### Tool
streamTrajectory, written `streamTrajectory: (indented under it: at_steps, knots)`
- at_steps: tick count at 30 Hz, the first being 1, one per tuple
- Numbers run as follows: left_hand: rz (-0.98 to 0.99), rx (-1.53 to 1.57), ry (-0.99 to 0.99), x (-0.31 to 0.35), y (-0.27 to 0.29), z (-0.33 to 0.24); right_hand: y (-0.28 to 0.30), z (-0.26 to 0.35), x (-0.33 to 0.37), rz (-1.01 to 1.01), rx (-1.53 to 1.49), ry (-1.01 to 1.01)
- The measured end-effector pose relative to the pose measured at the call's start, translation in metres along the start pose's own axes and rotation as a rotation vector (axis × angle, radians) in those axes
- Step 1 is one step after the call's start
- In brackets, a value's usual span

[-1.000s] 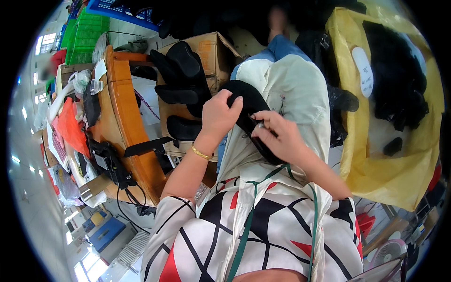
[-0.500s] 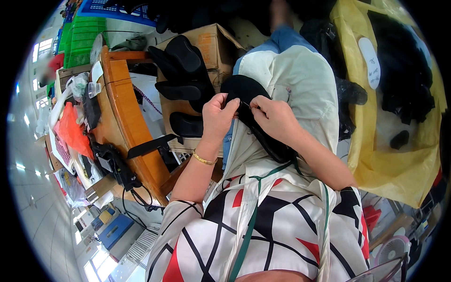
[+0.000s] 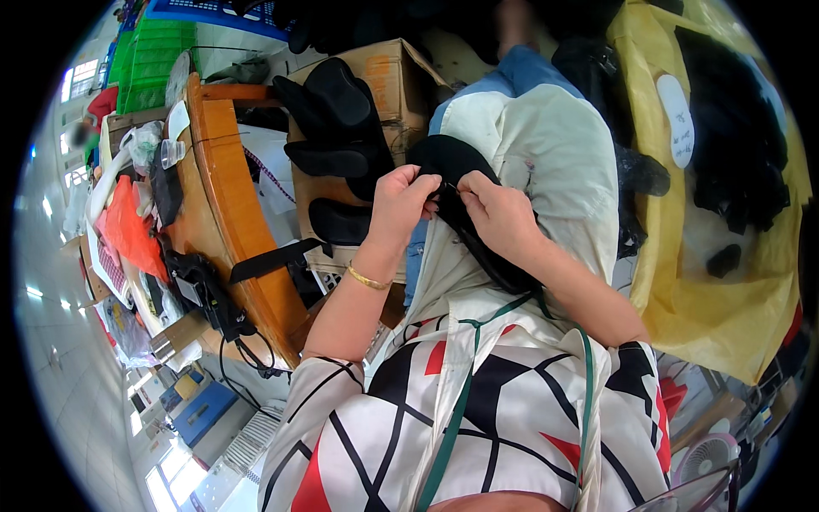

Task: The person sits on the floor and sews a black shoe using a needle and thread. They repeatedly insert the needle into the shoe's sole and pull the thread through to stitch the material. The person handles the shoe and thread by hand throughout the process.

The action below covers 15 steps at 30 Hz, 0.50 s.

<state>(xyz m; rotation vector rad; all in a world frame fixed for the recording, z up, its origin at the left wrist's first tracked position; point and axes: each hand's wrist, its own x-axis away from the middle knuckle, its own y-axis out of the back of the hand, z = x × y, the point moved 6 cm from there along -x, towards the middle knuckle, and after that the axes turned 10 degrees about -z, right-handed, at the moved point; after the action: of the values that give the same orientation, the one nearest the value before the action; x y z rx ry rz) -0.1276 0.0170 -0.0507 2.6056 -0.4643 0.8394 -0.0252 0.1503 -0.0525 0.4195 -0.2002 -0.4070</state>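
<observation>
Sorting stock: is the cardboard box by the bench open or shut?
Open: the cardboard box has flaps up, black pieces sticking out.

An open brown cardboard box (image 3: 388, 81) is being seen at the upper middle, just beyond the wooden workbench; black moulded pieces are being held inside it and are spilling over its near wall. A large yellow plastic bag (image 3: 725, 290) is being seen at the right, with dark goods showing through its film. A white oval label (image 3: 676, 119) is being carried on the upper front of that bag. A small clear plastic bag (image 3: 143, 145) is being seen at the left, on the cluttered end of the bench, beside an orange plastic bag (image 3: 128, 230).
</observation>
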Motion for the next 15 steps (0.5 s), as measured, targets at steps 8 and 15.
streamTrajectory:
  at_steps: [8, 15]
  knots:
    - [0.05, 0.026, 0.033, 0.0, 0.0, 0.0, 0.001, 0.001, -0.007, 0.038, 0.044, 0.044]
    - [0.057, 0.0, 0.019, -0.001, -0.001, 0.0, 0.007, 0.004, -0.012, 0.077, 0.06, 0.095]
